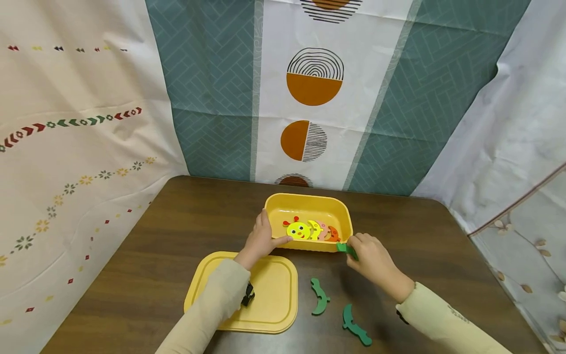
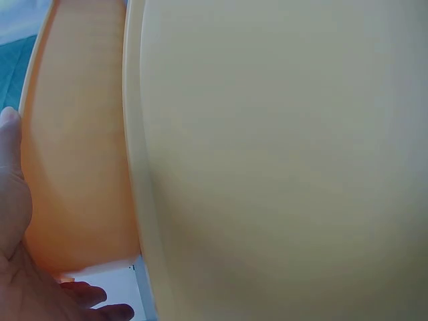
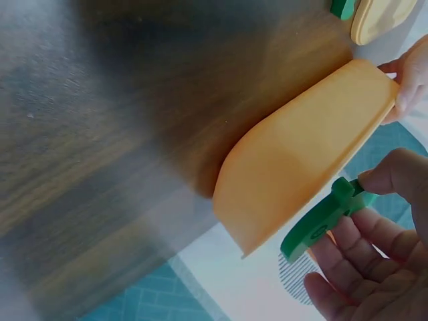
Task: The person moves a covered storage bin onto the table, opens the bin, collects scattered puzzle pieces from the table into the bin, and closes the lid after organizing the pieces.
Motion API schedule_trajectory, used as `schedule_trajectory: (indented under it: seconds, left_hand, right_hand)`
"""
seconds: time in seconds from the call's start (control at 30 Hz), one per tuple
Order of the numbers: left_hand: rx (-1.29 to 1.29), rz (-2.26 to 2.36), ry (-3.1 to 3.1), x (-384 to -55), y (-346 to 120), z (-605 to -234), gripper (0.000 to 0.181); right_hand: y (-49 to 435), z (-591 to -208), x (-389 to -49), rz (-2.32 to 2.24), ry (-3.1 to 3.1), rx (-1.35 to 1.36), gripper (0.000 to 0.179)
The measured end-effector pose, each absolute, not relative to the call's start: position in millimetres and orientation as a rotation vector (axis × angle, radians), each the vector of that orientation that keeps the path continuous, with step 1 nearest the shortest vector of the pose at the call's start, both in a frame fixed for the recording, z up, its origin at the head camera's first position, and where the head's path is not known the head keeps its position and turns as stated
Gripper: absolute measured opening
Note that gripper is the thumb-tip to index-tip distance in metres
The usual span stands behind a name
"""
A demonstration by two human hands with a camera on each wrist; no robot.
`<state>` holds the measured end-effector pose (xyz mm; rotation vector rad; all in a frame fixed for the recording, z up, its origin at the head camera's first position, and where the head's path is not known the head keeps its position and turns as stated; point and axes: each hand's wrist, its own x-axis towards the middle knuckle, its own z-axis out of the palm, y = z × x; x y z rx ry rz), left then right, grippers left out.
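A yellow box (image 1: 309, 201) stands open-topped toward the back of the table. My left hand (image 1: 260, 238) grips its left front corner, the thumb (image 2: 12, 147) at the rim and the other fingers round the side. In it lie a yellow smiling caterpillar head (image 1: 298, 230) with red feelers, a yellow curved piece (image 1: 315, 229), a pink piece (image 1: 323, 230) and an orange-red piece (image 1: 333, 234). At the right front corner, my right hand (image 1: 370, 255) pinches a green curved piece (image 3: 319, 219) between thumb and fingers. This piece overlaps the box's rim in the head view.
A flat yellow lid (image 1: 274, 295) lies at the front left, partly under my left forearm. Two more green curved pieces lie in front of the box, one piece (image 1: 320, 297) near the lid and another piece (image 1: 353, 325) closer to me. Patterned curtains hang behind the table.
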<state>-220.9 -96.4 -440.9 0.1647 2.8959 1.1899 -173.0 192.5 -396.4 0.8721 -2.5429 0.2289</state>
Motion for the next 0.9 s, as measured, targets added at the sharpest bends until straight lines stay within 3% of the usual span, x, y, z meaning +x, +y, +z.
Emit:
schedule_trajectory:
  seconds: [0.9]
  left_hand:
    - [0.142, 1.208, 2.889, -220.6, -94.3, -442.7, 0.114]
  right_hand:
    - [170.1, -401.8, -214.3, 0.391, -2.606, 0.736, 0.015]
